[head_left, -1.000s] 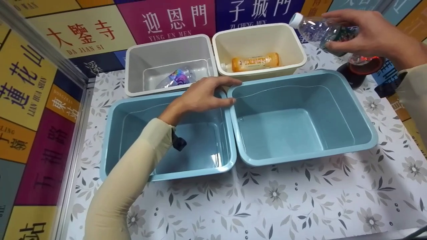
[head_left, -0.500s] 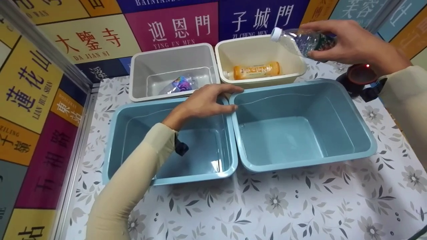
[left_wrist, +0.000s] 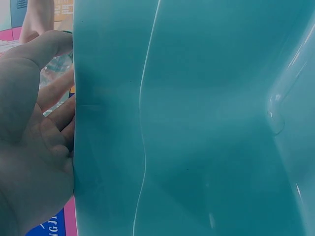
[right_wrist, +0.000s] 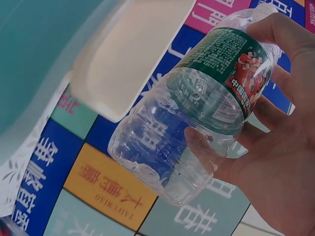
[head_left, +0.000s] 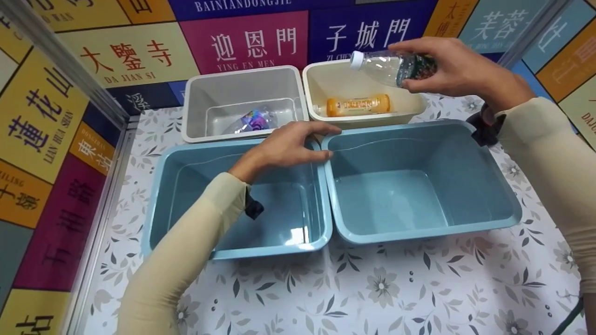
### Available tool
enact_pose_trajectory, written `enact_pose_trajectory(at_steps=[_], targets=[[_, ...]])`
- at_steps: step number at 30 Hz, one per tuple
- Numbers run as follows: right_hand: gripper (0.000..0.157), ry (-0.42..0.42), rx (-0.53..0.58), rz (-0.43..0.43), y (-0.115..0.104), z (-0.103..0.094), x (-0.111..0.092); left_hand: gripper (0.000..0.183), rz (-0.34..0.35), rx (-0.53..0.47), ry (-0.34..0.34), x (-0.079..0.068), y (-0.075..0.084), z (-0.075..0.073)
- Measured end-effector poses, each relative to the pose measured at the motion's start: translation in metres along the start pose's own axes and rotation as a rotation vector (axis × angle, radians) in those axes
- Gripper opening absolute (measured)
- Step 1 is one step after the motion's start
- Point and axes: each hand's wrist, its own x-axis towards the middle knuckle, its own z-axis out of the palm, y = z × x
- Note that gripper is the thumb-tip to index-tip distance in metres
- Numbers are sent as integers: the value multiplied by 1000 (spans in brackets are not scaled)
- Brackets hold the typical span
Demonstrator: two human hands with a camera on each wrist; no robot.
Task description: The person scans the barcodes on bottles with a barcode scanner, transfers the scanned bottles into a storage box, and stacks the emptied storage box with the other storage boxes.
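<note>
In the head view my right hand (head_left: 458, 70) grips a clear plastic bottle (head_left: 379, 67) around its dark green label. The bottle lies nearly level over the cream bin (head_left: 321, 74), white cap toward the left. The right wrist view shows thumb and fingers around the bottle (right_wrist: 211, 88); it looks empty. My left hand (head_left: 286, 144) rests where the left blue bin (head_left: 270, 249) and the right blue bin (head_left: 428, 232) meet, fingers relaxed at the rims. From the left wrist, the left hand (left_wrist: 34, 137) sits along a blue wall, some fingertips hidden behind it.
An orange-labelled bottle (head_left: 358, 105) lies in the cream bin. A grey bin (head_left: 242, 83) beside it holds a clear bottle (head_left: 256, 121) with a purple label. Lettered panels (head_left: 253, 42) stand close behind; a metal rail (head_left: 109, 177) runs along the left.
My right hand has carried the bottle left and slightly down, from the far right to over the cream bin. My left hand stays at the rims. The head view has shifted slightly.
</note>
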Motion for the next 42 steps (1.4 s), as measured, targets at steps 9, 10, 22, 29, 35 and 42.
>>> enact_pose_trajectory(at_steps=[9, 10, 22, 29, 35, 42], targets=[[74, 4, -12, -85, -25, 7, 20, 58, -4, -19, -12, -1, -1, -1], [74, 4, -9, -96, -27, 8, 22, 58, -4, -18, -12, -1, -1, -1], [70, -31, 21, -153, -56, 20, 45, 57, -26, -14, -10, -2, 0, -3], [71, -42, 46, -188, -67, 26, 52, 58, -28, -19, -27, 3, 2, -2], [73, -64, 82, -225, -77, 33, 63, 58, -41, -6, -41, 4, 2, -3], [71, -90, 87, -261, -91, 42, 80, 58, -54, -12, -40, 2, 1, -3]])
